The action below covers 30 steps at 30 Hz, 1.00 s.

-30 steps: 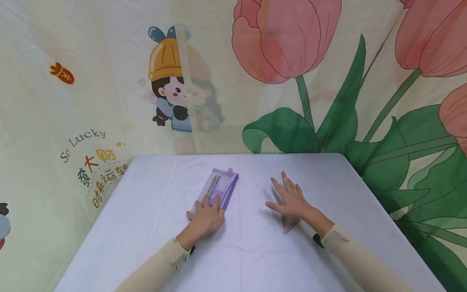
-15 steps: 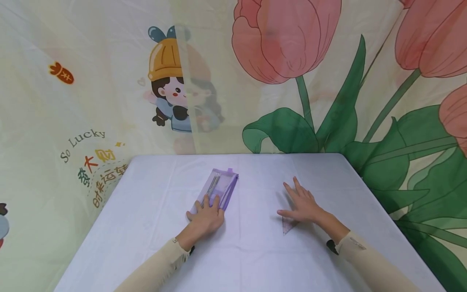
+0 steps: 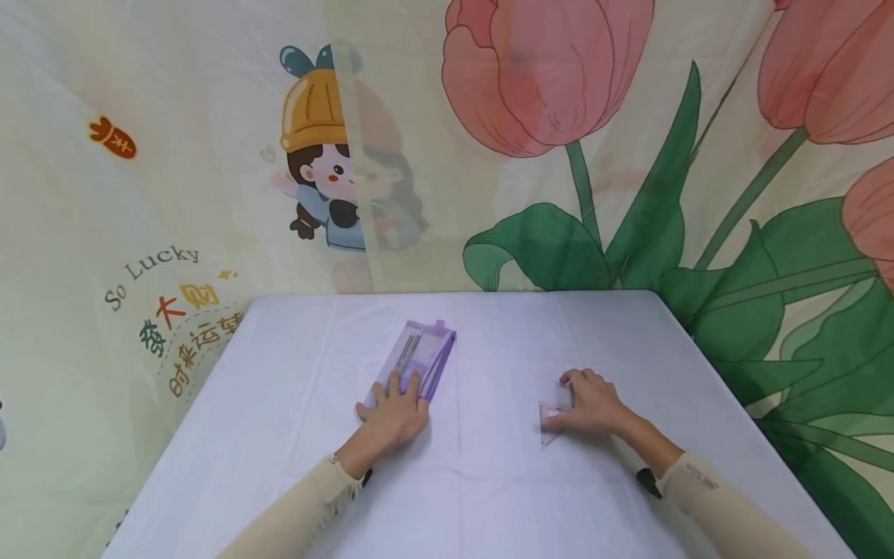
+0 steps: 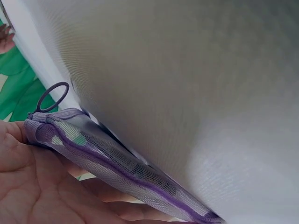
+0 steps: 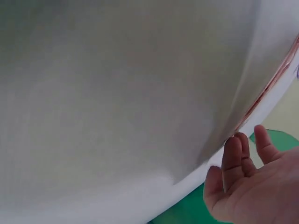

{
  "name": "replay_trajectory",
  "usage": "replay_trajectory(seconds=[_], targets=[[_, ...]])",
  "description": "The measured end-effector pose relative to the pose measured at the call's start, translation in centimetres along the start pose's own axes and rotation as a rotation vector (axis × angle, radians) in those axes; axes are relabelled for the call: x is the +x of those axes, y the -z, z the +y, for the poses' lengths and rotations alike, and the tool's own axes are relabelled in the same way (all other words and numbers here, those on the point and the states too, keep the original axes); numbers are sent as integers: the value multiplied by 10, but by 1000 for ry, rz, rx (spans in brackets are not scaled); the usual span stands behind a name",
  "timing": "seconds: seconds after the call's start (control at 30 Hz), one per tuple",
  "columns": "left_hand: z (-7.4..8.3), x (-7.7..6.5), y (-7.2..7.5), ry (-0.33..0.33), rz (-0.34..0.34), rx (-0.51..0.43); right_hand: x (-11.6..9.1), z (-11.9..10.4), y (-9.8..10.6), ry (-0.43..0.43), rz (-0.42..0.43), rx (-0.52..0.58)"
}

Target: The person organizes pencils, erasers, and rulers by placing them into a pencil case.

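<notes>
My left hand (image 3: 396, 419) lies on the near end of a purple mesh pencil case (image 3: 433, 341), fingers spread and pressing it to the table. Slim pencil-like sticks (image 3: 407, 353) show through its clear front. In the left wrist view, a loop pull (image 4: 53, 97) sticks out from the case's zipped edge. My right hand (image 3: 594, 404) is low over a small clear set square (image 3: 548, 439) with reddish markings. Its thumb overlaps the set square and its fingers are bent beyond it. Fingertips are right at the set square's edge (image 5: 266, 93) in the right wrist view; the hand partly hides it.
A white cloth (image 3: 314, 481) covers the table. Behind the table's far edge hangs a curtain (image 3: 230, 155) printed with tulips and a cartoon child. The pencil case and the set square lie apart, left and right of the table's middle.
My right hand has moved right and nearer, its raised fingers bending down at the set square, which shows more on the left. The left hand and pencil case have stayed put.
</notes>
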<state>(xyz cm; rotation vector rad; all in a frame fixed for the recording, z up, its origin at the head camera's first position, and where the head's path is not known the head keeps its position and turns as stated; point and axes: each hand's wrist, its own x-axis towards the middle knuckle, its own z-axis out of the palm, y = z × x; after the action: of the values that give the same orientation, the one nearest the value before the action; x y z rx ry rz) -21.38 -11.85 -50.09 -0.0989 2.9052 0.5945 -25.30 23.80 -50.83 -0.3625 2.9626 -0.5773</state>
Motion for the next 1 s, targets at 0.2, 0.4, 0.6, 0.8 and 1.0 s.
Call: replay_trajectory(seconds=[0.2,0.4,0.6,0.8,1.0], targets=[[-1,0,-2,5,1,-10,-5,-5,-1,97,-30,-64],[-2,1,-2,1,-5,-10,-7,-12,1,74,-82,-57],[-2,1,0,7,-2,4,-6,-18,2,55,-128,-66],[-3,1,1,5,2,-7,1,-24,6,201,-119,-17],[-4,2,2,-8,11,4,19,-36,9,359,-117,200]])
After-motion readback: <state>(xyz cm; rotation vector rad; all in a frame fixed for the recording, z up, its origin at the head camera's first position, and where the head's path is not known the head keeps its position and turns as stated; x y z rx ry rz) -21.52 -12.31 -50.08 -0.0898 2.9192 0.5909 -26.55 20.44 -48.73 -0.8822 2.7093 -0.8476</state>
